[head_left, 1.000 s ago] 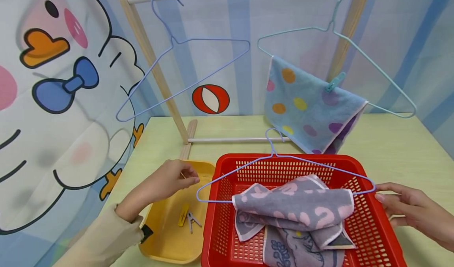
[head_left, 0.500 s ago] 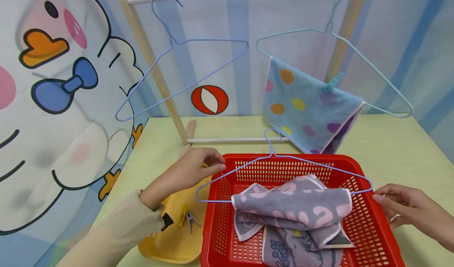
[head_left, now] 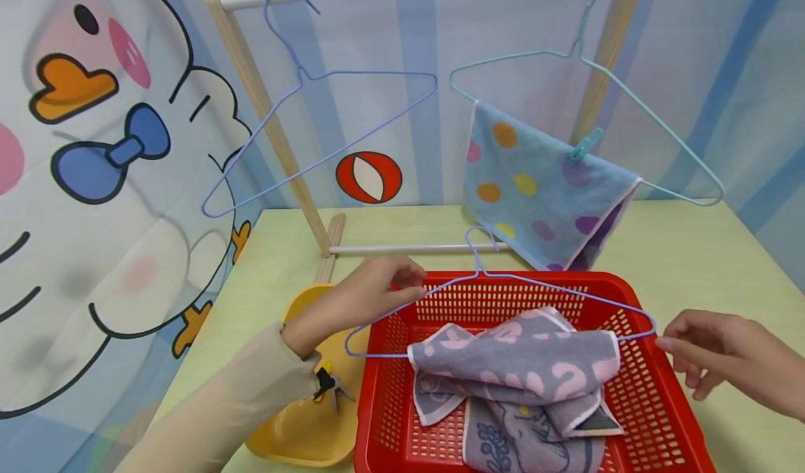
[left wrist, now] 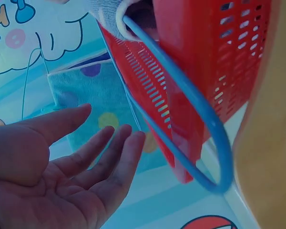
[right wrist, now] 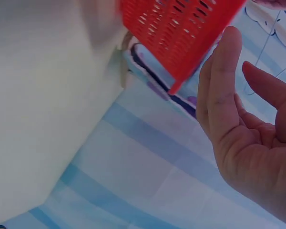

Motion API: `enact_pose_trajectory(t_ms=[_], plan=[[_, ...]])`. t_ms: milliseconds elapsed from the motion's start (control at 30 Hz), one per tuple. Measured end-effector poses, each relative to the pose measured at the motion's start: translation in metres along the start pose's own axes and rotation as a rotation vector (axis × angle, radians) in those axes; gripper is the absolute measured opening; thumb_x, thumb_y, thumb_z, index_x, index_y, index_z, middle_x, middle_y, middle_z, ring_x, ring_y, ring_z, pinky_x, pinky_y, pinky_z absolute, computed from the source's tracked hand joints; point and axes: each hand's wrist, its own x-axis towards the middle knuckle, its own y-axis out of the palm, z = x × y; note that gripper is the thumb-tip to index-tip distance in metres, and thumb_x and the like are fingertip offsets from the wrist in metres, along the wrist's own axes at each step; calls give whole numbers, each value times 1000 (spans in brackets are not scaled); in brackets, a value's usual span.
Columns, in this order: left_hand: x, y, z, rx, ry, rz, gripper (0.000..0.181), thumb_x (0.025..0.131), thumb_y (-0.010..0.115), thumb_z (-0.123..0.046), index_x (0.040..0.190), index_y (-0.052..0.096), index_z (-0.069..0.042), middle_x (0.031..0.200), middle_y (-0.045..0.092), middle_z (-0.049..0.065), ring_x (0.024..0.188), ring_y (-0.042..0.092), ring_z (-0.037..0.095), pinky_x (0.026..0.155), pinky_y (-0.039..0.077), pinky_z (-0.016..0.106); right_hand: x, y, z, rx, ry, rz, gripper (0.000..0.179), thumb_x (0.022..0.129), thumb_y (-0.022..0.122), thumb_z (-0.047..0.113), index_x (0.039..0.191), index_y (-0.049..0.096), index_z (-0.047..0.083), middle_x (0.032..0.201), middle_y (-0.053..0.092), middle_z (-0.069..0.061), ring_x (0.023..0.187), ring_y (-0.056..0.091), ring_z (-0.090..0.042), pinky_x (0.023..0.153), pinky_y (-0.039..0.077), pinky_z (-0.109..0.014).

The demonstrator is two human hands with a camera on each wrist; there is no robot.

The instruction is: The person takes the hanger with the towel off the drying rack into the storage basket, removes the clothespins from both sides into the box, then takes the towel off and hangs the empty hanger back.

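Note:
A lavender-blue wire hanger (head_left: 508, 275) lies across the red basket (head_left: 619, 286), its hook toward the rack. Over its lower bar is draped a grey towel (head_left: 522, 365) with pink patterns. My left hand (head_left: 371, 284) is above the hanger's left shoulder, thumb and fingers apart with nothing between them; in the left wrist view the hanger's blue end (left wrist: 214, 138) shows beside the loosely bent fingers (left wrist: 119, 157). Just off the hanger's right end hovers my right hand (head_left: 729, 351), fingers relaxed and holding nothing, close to the basket's right rim.
Behind stands a wooden rack (head_left: 267, 110) with a bare hanger (head_left: 371, 73) and a green hanger (head_left: 660, 124) bearing a dotted blue towel (head_left: 534, 179). A yellow tray (head_left: 302, 434) with clothespins (head_left: 336, 389) sits left of the basket, partly under my left sleeve.
My left hand has moved right from over the yellow tray to the hanger's left shoulder. My right hand has drawn slightly away from the hanger's right end.

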Motion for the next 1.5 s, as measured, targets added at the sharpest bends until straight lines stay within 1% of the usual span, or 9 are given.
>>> enact_pose_trajectory(t_ms=[133,300,500,667,833,1033,1167,1300,1500], plan=[[8,3,-4,13,-25,35,33,98,67,-17,123,65,3,117,67,12,105,64,23,91,53,35,2,-1,17,-37,-97,8,18,100,61,16,106,61,-1,74,59,-4,59,59,-14,56,57,-30],[17,8,-10,35,-37,73,36,99,65,-17,126,63,6,116,68,14,107,64,25,91,52,36,9,2,41,-97,-178,32,16,97,65,13,107,63,1,84,64,1,63,58,-10,55,56,-28],[24,12,-12,63,-56,114,38,99,64,-19,129,61,6,115,68,14,105,64,24,91,52,36,21,15,62,-188,-342,28,15,92,73,17,103,67,8,91,64,9,76,59,-3,65,55,-23],[30,14,-12,63,-58,144,36,100,62,-17,128,62,6,117,68,15,106,65,25,91,52,36,31,25,72,-233,-463,50,24,88,78,21,105,67,9,97,63,8,81,58,-4,69,56,-26],[34,16,-10,43,-55,170,30,100,61,-14,123,66,5,114,70,13,105,66,23,91,52,34,39,37,83,-372,-479,35,33,86,80,28,111,69,10,107,63,5,93,62,-14,79,57,-35],[37,15,-12,41,-73,178,25,99,62,-10,119,68,4,109,71,11,101,66,22,88,52,33,48,51,86,-495,-547,8,30,81,84,18,106,71,10,103,63,3,95,63,-19,80,56,-39],[38,16,-12,56,-89,170,23,97,65,-7,118,69,3,108,71,11,101,66,22,87,53,32,50,55,86,-499,-592,-27,22,81,83,9,99,71,13,98,61,7,88,61,-13,75,56,-34],[38,16,-9,37,-110,147,21,93,70,-5,113,72,1,104,72,8,97,67,20,83,54,30,50,54,88,-467,-584,-30,21,82,82,8,93,68,20,91,57,12,81,56,-7,67,54,-27],[39,15,-6,-7,-142,125,20,91,73,-4,110,73,0,100,73,5,90,66,17,74,54,25,47,51,90,-440,-616,-48,24,83,79,4,92,65,21,89,57,15,81,56,-6,69,54,-28]])
